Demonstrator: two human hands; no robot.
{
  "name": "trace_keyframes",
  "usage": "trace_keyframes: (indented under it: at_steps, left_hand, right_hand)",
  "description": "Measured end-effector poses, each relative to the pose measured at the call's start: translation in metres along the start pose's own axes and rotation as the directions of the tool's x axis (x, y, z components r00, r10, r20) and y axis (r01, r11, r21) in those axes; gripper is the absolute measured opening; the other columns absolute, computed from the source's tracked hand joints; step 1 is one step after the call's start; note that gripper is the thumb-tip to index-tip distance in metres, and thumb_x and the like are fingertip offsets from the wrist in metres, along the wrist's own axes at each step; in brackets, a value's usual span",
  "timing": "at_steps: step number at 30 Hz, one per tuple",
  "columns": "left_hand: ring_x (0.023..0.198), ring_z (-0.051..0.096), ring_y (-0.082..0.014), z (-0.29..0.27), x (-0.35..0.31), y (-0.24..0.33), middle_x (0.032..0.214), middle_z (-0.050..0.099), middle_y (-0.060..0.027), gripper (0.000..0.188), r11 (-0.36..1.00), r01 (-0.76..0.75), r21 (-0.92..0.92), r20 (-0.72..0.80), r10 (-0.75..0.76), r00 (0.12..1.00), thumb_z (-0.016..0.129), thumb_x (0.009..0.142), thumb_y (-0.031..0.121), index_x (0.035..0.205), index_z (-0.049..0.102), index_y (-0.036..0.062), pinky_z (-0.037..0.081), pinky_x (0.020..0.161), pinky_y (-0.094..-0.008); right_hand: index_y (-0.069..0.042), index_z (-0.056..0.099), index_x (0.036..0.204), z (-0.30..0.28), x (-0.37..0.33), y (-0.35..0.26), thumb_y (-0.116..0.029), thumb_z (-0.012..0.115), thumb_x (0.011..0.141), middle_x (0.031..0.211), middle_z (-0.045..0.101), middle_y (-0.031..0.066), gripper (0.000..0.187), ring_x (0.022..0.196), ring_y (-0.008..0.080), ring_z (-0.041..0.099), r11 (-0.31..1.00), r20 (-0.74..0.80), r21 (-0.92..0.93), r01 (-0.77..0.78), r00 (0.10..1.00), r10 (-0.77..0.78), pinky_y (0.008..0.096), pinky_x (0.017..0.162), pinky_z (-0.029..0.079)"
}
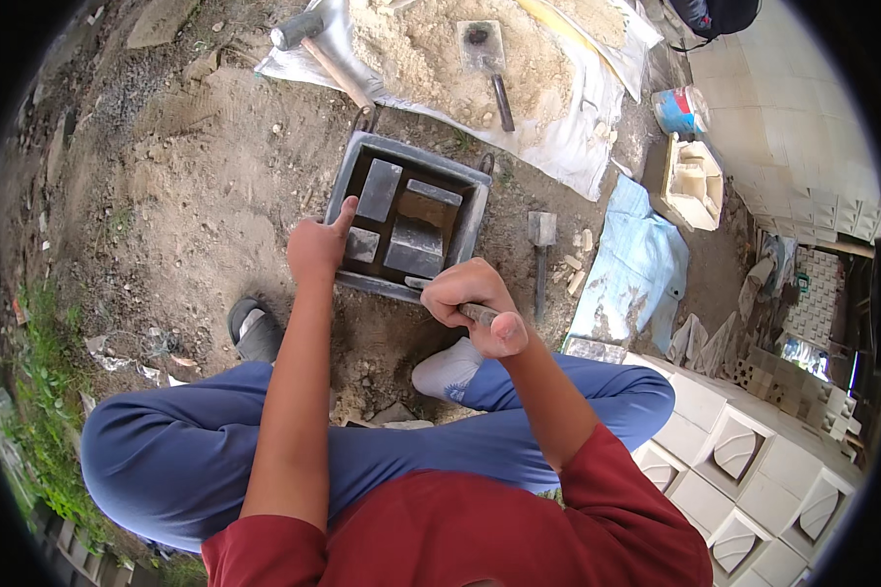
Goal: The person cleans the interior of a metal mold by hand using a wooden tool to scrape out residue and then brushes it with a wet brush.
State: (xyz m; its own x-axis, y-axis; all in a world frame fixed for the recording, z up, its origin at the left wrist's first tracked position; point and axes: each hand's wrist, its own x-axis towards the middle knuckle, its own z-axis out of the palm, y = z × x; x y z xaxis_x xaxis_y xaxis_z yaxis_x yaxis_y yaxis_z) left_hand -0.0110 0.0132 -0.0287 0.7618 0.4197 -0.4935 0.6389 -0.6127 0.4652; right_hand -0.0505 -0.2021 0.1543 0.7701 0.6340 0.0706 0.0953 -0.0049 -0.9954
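Between my legs on the ground sits a grey metal block mould point(478, 223), a rectangular frame with several dark blocks point(379, 190) inside. Brown, sandy material point(427, 210) lies over part of the right-hand ones. My left hand point(317, 248) holds the mould's left wall, thumb up along the rim; its other fingers are mostly hidden. At the near right corner my right hand point(468, 298) is closed around the handle of a trowel-like tool point(479, 314). Its narrow pale metal end reaches the mould's near rim, and its full shape is covered by the hand.
Beyond the mould, a white sheet point(582, 166) bears pale sand point(406, 44) and a square trowel point(481, 44). A mallet point(333, 70) leans toward the mould's far left corner. Rightward lie a flat-bladed tool point(541, 230), blue sack point(628, 256), bucket point(681, 110) and stacked pale blocks point(700, 406).
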Motion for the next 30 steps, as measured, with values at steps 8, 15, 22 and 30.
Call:
trace_keyframes:
  at_steps: [8,15,22,30]
  left_hand:
    - [0.094,0.072,-0.0439,-0.001,-0.003,0.005,0.094,0.072,-0.0294,0.103,1.000,-0.006,0.002,0.021,0.006,1.000,0.057,0.071,0.091,0.093,0.075,-0.0074,0.056,0.083,-0.0509]
    - [0.095,0.071,-0.0441,-0.006,-0.006,0.010,0.095,0.072,-0.0297,0.102,0.999,0.032,0.009,0.065,-0.033,0.997,0.055,0.074,0.090,0.095,0.075,-0.0071,0.055,0.085,-0.0509]
    - [0.095,0.072,-0.0433,-0.001,-0.007,0.006,0.097,0.073,-0.0289,0.104,0.998,0.049,0.034,0.000,-0.049,0.999,0.056,0.071,0.092,0.094,0.075,-0.0077,0.056,0.085,-0.0512]
    - [0.104,0.070,-0.0426,-0.001,0.000,-0.004,0.107,0.072,-0.0293,0.107,0.999,-0.020,-0.028,0.015,0.020,1.000,0.053,0.072,0.093,0.106,0.074,-0.0064,0.054,0.090,-0.0504]
  right_hand:
    - [-0.006,0.028,0.059,-0.014,-0.003,0.012,-0.087,0.022,0.089,0.053,0.024,0.0019,0.087,0.045,0.0177,0.030,0.998,-0.072,0.044,-0.042,0.996,0.045,0.0330,0.047,0.021]
    - [-0.005,0.030,0.060,-0.001,-0.001,0.007,-0.084,0.023,0.090,0.054,0.026,0.0028,0.085,0.046,0.0195,0.031,0.999,-0.053,0.007,-0.038,0.998,0.038,0.0340,0.048,0.023]
    - [-0.007,0.028,0.061,0.001,-0.012,0.008,-0.084,0.032,0.089,0.055,0.028,0.0025,0.082,0.049,0.0182,0.029,0.995,-0.185,0.099,0.025,0.983,-0.006,0.0336,0.050,0.020]
    - [-0.011,0.025,0.065,-0.004,-0.017,-0.063,-0.082,0.027,0.088,0.060,0.026,-0.0001,0.074,0.058,0.0159,0.022,0.896,-0.681,0.256,0.363,0.725,-0.099,0.0336,0.057,0.020]
